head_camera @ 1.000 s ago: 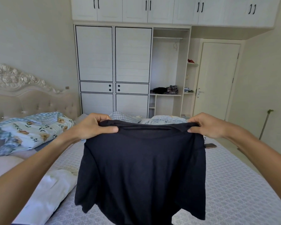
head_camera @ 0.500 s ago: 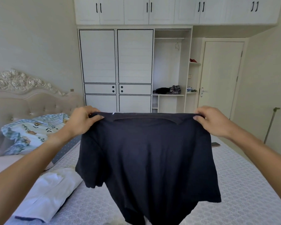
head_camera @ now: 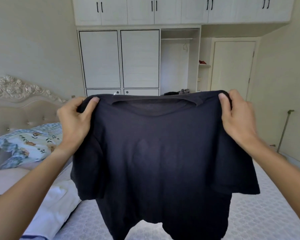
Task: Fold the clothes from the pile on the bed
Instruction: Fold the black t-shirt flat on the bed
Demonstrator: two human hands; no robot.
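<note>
A dark navy T-shirt (head_camera: 156, 156) hangs spread out in front of me, above the bed (head_camera: 260, 213). My left hand (head_camera: 74, 120) grips its left shoulder, thumb on the near side. My right hand (head_camera: 235, 118) grips its right shoulder the same way. Collar edge runs level between my hands, both short sleeves droop at the sides, and the hem dangles near the bottom of the view. The shirt hides the middle of the bed and whatever lies behind it.
A white garment (head_camera: 52, 210) lies on the bed at lower left. A floral pillow (head_camera: 28, 144) leans against the padded headboard (head_camera: 21, 101). White wardrobes (head_camera: 121, 58), a closed door (head_camera: 232, 70) and a thin pole (head_camera: 284, 130) by the right wall stand beyond.
Both hands have lifted the shirt higher and pulled it wider and closer to me; it now hangs flat with sleeves spread.
</note>
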